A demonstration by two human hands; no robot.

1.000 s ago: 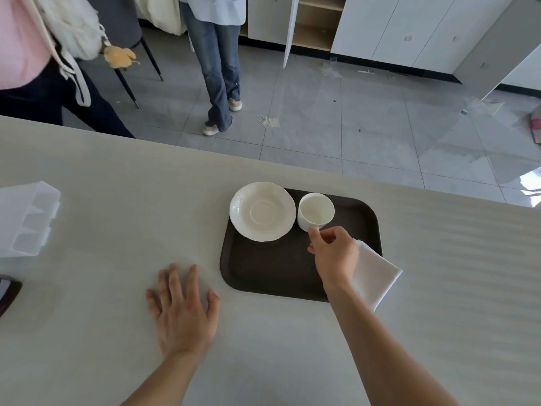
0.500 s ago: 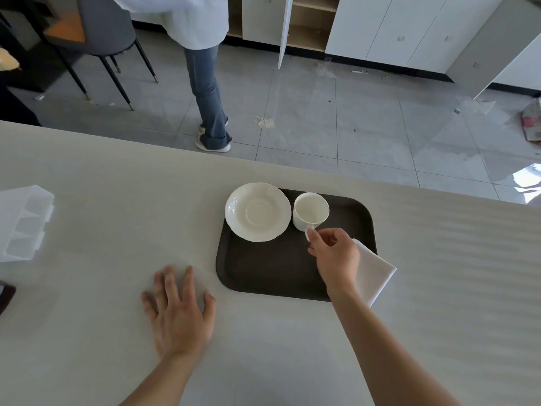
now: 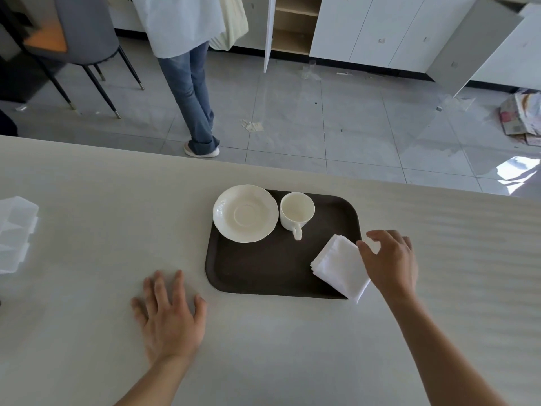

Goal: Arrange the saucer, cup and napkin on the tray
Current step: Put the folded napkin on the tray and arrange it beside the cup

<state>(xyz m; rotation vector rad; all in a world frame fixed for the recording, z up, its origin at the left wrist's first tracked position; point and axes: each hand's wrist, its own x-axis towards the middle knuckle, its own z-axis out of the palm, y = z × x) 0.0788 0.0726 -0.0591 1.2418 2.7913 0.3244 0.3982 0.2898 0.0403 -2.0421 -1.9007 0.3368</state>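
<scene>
A dark brown tray lies on the pale table. A white saucer rests on its far left corner, overhanging the rim. Right beside it an empty white cup stands upright on the tray, handle toward me. A folded white napkin lies across the tray's right near corner, partly off the edge. My right hand hovers with fingers spread just right of the napkin, thumb near its upper edge, holding nothing. My left hand lies flat on the table, left of the tray.
A clear plastic compartment box sits at the table's left edge. Beyond the far table edge a person in jeans stands on the tiled floor, next to a grey chair. White cabinets line the back wall.
My right hand has let go of the cup's handle and moved right, off the tray, to beside the napkin. The cup stays on the tray. My left hand has not moved.
</scene>
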